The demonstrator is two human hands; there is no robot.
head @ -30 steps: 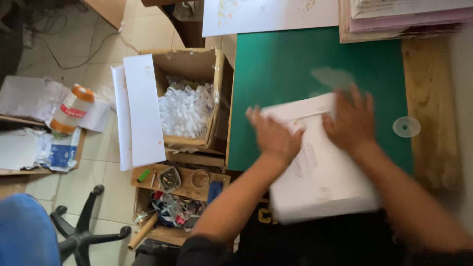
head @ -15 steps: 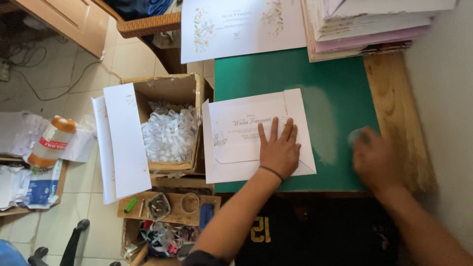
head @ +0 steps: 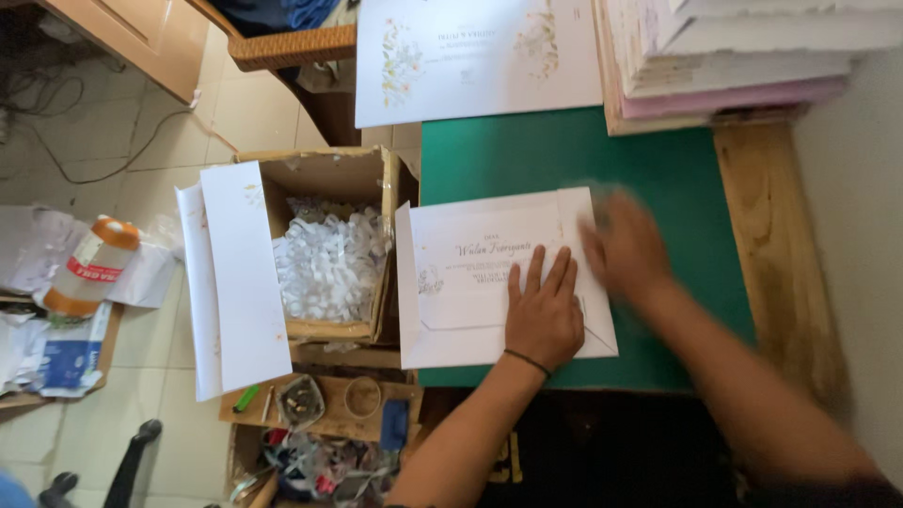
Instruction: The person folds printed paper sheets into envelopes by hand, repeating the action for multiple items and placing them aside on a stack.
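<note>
A white printed card sheet with a folded flap (head: 470,282) lies on the green cutting mat (head: 658,179), its left edge hanging past the mat. My left hand (head: 544,315) presses flat on the sheet's lower middle, fingers together and extended, a thin dark band on the wrist. My right hand (head: 625,246) is blurred with motion and rests on the sheet's right edge, fingers spread, holding nothing.
A cardboard box of white paper scraps (head: 329,263) stands left of the mat, with long white strips (head: 240,273) leaning on it. A stack of white and pink sheets (head: 752,56) and a floral card (head: 470,56) lie at the back. A tray of small tools (head: 320,404) and an orange-capped bottle (head: 89,268) are below.
My right hand has swept left from the mat's right side onto the sheet's right edge. My left hand stays pressed on the sheet. The view has shifted closer.
</note>
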